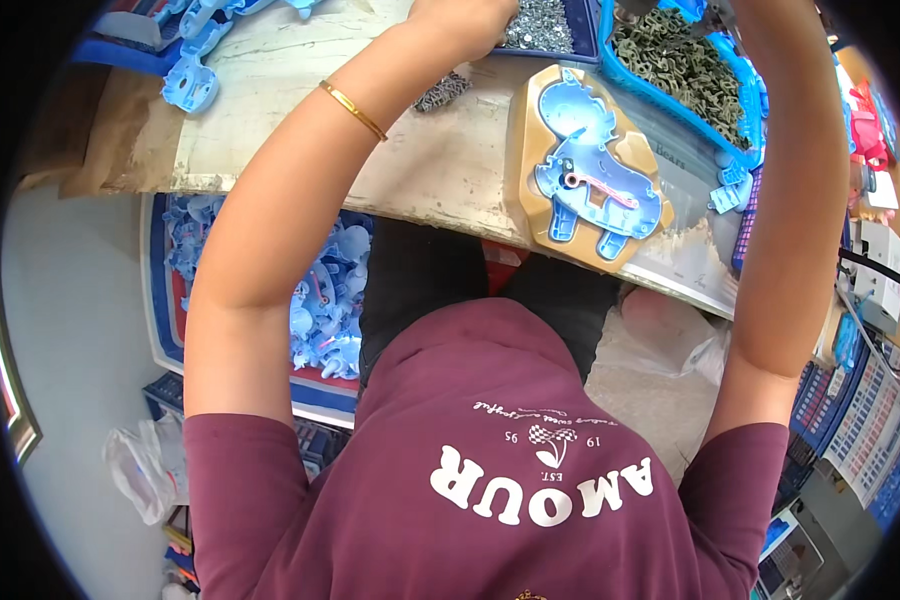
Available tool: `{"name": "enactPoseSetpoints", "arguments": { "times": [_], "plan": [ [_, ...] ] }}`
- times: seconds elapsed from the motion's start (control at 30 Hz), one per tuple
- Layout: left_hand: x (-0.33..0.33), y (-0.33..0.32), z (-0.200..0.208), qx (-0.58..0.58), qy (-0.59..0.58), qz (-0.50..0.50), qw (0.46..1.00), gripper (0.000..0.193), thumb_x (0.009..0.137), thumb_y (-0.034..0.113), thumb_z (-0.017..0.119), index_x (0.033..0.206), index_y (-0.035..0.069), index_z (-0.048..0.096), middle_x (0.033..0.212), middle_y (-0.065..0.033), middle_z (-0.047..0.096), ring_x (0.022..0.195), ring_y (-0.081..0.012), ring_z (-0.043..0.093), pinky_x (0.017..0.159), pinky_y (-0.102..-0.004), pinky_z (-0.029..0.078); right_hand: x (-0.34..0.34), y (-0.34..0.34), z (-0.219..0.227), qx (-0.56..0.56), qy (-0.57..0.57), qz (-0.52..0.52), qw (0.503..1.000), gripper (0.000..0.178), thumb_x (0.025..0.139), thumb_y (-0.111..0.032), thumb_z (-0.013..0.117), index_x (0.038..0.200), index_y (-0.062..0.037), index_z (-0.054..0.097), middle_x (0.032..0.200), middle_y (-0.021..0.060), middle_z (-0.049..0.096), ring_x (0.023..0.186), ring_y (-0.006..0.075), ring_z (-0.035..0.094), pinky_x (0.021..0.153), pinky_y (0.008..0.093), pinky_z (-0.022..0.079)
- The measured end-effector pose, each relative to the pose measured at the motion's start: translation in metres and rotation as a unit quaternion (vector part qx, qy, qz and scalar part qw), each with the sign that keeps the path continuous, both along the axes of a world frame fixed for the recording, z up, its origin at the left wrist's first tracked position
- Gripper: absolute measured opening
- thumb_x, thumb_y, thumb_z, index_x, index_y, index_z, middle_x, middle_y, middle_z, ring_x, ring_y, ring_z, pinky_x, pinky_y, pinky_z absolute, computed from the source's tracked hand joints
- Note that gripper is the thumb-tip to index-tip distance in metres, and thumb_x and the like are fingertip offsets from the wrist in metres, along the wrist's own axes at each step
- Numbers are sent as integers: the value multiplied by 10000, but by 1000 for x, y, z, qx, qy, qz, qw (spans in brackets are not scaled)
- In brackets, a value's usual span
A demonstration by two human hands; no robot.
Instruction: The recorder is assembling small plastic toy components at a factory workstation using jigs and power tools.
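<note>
1. The bench [260, 140] was spread across the upper part of the view, with the work laid out along it.
2. Below the bench's near edge, on the left, a red-lined tray [160, 320] was seen, filled with loose blue parts [330, 300].
3. On the right of the bench, a blue basket [613, 70] was set, heaped with dark clips [670, 50].
4. Near the bench's front edge, left of the right forearm [790, 120], a tan jig [638, 130] was placed.
5. In the jig, a blue shell [607, 170] was seated, hollow side up; it was touched by neither visible arm. From this, the step in hand was judged to be the fitting of inner pieces.
6. The left hand [473, 20] was partly cut off by the top edge, beside the dark blue tray [588, 30]. Its fingers appeared curled; how far they were opened, or whether anything was held, could not be told.
7. The right hand was hidden beyond the top edge, so neither its opening nor its grip could be told.
8. Inside the shell, a pink link [610, 190] was laid slantwise.
9. Silver fasteners [542, 25] were held in the dark blue tray; a grey pile [443, 92] was left near it. For the next move, a fine pinch and a link kept undisturbed were judged to be called for.
</note>
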State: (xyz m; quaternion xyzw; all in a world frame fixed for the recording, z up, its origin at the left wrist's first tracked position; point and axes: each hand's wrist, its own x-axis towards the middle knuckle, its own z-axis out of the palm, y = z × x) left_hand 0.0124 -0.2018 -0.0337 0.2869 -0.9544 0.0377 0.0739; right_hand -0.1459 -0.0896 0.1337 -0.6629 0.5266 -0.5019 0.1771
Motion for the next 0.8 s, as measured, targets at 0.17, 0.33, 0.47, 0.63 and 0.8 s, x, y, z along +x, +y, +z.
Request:
{"name": "enactPoseSetpoints", "arguments": {
  "times": [0.17,0.33,0.47,0.63,0.8],
  "plan": [
    [-1,4,-1,11,44,29,999,212,830,306,699,760,109,734,779,-129,715,812,-329,695,749,-456,547,-2,13,2,15,8,2,1000,501,890,-365,770,1226,-30,609,995,78,670,904,167,688,826,325,557],
    [1,-2,-3,-16,49,18,999,211,860,306,676,816,104,718,781,-139,709,814,-331,694,736,-464,540,1,22,3,24,17,-1,1000,495,909,-367,750,1225,-17,599,996,89,677,904,174,697,838,321,561],
    [1,26,9,32,129,-61,989,235,861,286,679,986,87,674,943,-164,701,940,-322,672,798,-433,530,-5,33,0,51,-11,10,999,462,943,-348,709,1212,4,580,967,107,691,890,181,710,832,317,565],
    [-6,102,14,96,309,-156,933,118,908,188,622,1015,139,620,941,-60,637,945,-273,631,761,-412,537,15,65,6,84,-185,-21,979,437,903,-264,683,1180,48,550,791,65,642,678,145,635,673,273,519],
    [-3,150,9,93,306,-234,918,180,857,222,708,937,96,607,880,-46,610,888,-245,622,743,-365,517,28,97,2,172,-324,-78,927,379,782,-149,654,1077,67,554,603,71,572,482,146,536,581,260,476]
  ]
}}
